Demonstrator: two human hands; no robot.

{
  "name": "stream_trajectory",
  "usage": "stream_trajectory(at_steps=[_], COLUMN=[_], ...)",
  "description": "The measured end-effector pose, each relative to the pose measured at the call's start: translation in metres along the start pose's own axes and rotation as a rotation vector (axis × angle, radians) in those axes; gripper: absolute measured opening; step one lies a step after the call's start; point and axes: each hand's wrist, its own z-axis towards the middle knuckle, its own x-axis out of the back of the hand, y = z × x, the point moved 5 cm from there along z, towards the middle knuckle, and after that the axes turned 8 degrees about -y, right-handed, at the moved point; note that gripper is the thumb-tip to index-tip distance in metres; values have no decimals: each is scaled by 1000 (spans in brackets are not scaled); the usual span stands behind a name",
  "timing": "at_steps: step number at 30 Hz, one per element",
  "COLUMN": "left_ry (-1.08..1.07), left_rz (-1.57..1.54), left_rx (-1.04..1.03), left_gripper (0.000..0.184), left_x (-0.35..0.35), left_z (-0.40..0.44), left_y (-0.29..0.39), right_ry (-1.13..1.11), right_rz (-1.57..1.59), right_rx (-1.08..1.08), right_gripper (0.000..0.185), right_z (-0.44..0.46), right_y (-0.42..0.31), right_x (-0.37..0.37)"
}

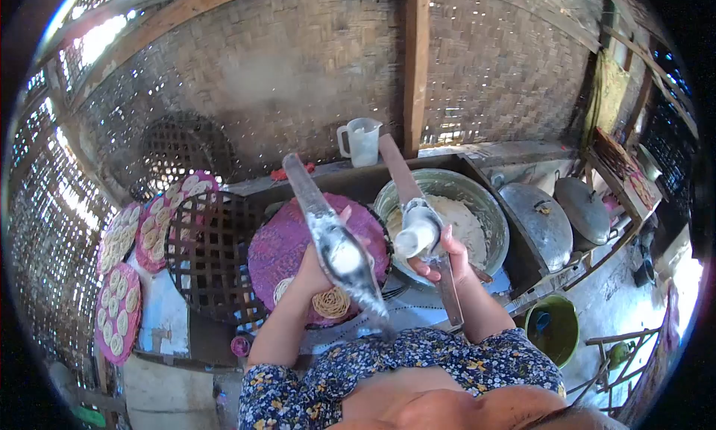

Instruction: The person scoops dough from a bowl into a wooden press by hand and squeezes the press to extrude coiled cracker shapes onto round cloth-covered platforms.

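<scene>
With the left hand (315, 273) gripping a paddle (318, 215) bearing dough (345, 258) and the right hand (458, 261) a plunger board (402, 170), loading seems underway; pressing would call for aligning both.

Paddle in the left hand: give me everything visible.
The paddle is long, grey-brown and wooden-looking, with a narrow far end, broader middle and tapering near end. A white mass sits mid-length, whether in a recess or on top I can't tell; whitish residue surrounds it. It slants, far end leftward, overlapping the purple mat in view. The left hand holds it around the middle.
</scene>
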Motion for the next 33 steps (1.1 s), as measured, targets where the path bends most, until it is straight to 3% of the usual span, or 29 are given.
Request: stream_trajectory(at_steps=[2, 3, 5, 6, 8, 10, 13, 14, 17, 20, 21, 23, 25, 26, 28, 29, 30, 33], left_ry=[65, 90, 114, 126, 193, 166, 216, 232, 267, 262, 312, 410, 435, 446, 483, 505, 373, 138], left_rz=[244, 212, 541, 552, 569, 773, 872, 968, 750, 930, 829, 627, 717, 761, 693, 658, 572, -107], left_rx=[49, 107, -16, -38, -73, -97, -166, -206, -202, -154, -145, -130, -59, -18, 144, 223, 424, 89], left_gripper=[90, 82, 72, 83, 82, 70, 43, 37, 38, 37, 37, 38, 39, 40, 38, 38, 50, 73], left_x=[2, 2, 5, 6, 6, 6, 9, 11, 17, 18, 20, 22, 29, 31, 43, 51, 57, 76], left_z=[1, -2, 0, 2, -2, -5, -7, -8, -11, -14, -16, -19, -23, -26, -28, -29, -30, -25], left_y=[-3, 0, 7, 3, 6, 7, 18, 29, 17, 19, 14, -3, -12, -17, -30, -35, -34, -34], right_ry=[47, 118, 185, 218, 147, 71, -52, -46, -60, -57, -49, -46, -70, -138, -125, -179, -169, -281], right_rz=[-270, -409, -646, -768, -1184, -1670, -1931, -1925, -1913, -1883, -1871, -1879, -1856, -1763, -1204, -916, -666, -361], right_rx=[-39, -48, -18, 1, 89, 237, 365, 326, 344, 348, 338, 217, 91, 22, -224, -505, -789, -756], right_gripper=[78, 81, 86, 90, 91, 95, 92, 90, 90, 92, 93, 98, 100, 102, 102, 101, 100, 97], right_z=[0, -1, 3, 6, 9, 15, 19, 22, 25, 38, 42, 51, 63, 74, 82, 78, 70, 54], right_y=[-4, -9, -20, -24, -33, -40, -33, -30, -13, 2, 8, 19, 26, 23, 32, 37, 41, 62], right_x=[-1, -10, -29, -33, -34, -60, -96, -100, -98, -92, -88, -79, -73, -71, -33, -21, -9, -12])
